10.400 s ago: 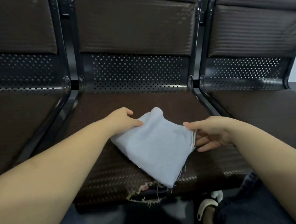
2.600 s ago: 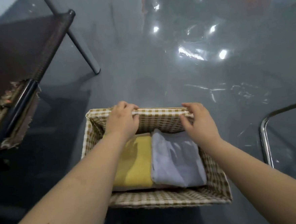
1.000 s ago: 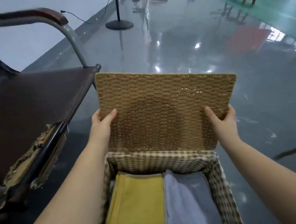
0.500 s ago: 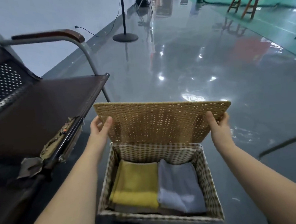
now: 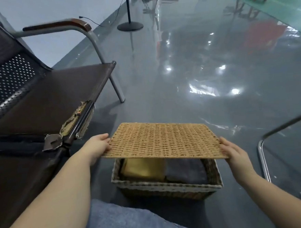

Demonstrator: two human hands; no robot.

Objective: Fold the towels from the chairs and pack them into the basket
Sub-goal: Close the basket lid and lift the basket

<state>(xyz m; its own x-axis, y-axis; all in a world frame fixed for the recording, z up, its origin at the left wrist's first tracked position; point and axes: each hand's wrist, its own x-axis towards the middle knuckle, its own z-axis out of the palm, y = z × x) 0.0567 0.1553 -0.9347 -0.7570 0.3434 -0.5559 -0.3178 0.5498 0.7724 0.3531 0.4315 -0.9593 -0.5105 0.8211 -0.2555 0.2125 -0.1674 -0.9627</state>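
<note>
While I am holding the woven lid [image 5: 163,141] nearly flat just above the basket [image 5: 166,188], my left hand [image 5: 99,146] is pinching its left short edge and my right hand [image 5: 235,152] its right one. Below it, the yellow towel [image 5: 143,168] and grey towel [image 5: 185,171] are lying folded side by side inside the basket. With its long axis running between my hands, equally near, the lid is hanging over the basket's far side, its near edge raised.

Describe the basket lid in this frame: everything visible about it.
The lid is a flat rectangular panel of tan woven fibre, like wicker. It hangs nearly level, its near edge raised off the basket, leaving a gap that shows folded yellow and grey towels. The left hand grips its left edge; the right hand holds its near right corner. Whether its far edge is attached cannot be seen.
</note>
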